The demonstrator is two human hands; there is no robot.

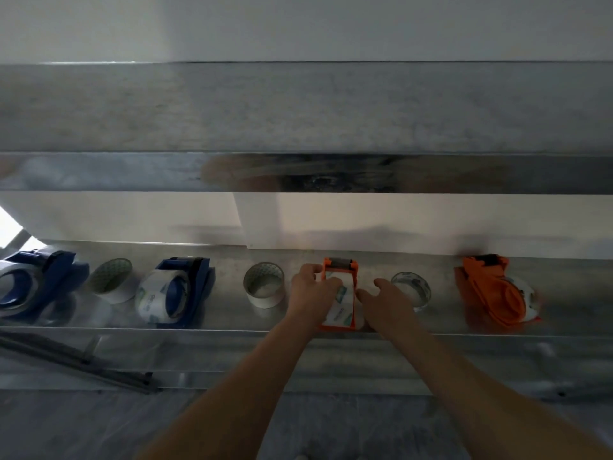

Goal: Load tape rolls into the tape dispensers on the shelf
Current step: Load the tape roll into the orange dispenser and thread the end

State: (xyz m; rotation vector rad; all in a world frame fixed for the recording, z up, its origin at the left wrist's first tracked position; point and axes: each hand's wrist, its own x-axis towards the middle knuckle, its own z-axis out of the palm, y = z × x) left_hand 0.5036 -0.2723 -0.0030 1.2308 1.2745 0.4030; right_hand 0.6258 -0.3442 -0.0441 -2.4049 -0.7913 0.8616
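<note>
Reaching in with both bare forearms, the person works at the orange dispenser standing in the middle of the lower shelf, a dull brushed-metal ledge with a raised front lip. A printed clear roll sits inside that plastic frame, glossy and rounded, with the dark roller bar at the far end close to the white wall. The left hand grips the frame's left side, fingers curled over the edge and the thumb lying across the roll. The right hand comes in from the other side, fingers loosely extended with their tips against the roll's right flank, thumb lifted apart, clasping nothing. Just beside that hand a loose transparent roll lies flat, a shiny see-through ring. Left of the left hand a white-sided roll stands open end up, and further left a second white roll leans on a tilt. Between those two a blue dispenser lies on its side, already carrying a clear roll. At the far left another blue dispenser is loaded too, and at the far right a second orange dispenser lies on its side with tape on its hub. Overhead runs the upper shelf, flat grey metal with a smudged, reflective front edge
</note>
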